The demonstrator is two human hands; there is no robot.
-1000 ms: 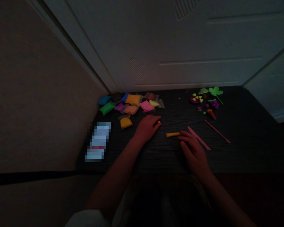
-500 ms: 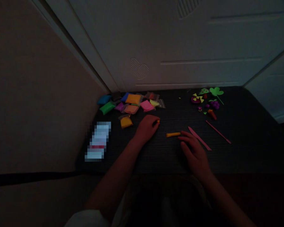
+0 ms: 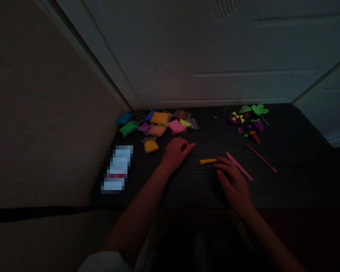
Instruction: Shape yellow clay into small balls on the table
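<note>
At the left we see the worktop [image 3: 294,166] running up beside a beige wall [image 3: 39,124], with a blurred bright phone [image 3: 117,169] by that edge; coloured bags [image 3: 159,118] line the back left, below a white panel [image 3: 215,53]. Our forearms cross the front edge, dark worktop shows between our hands, and at the right a broad stretch of it runs from the pink rod [image 3: 262,158] to the slanting right edge. A yellow bit [image 3: 188,144] sits at the fingers of our left hand [image 3: 174,155], partly hidden; the yellow roll [image 3: 207,161] lies between our hands, its right end at the fingertips of our right hand [image 3: 232,183], with the pink knife [image 3: 240,167] just behind that hand. Our left fingers are curled and narrow, pinching the yellow bit. Our right fingers are loosely bent and parted, thumb apart from them; we cannot tell whether they press the roll or only meet its end.
</note>
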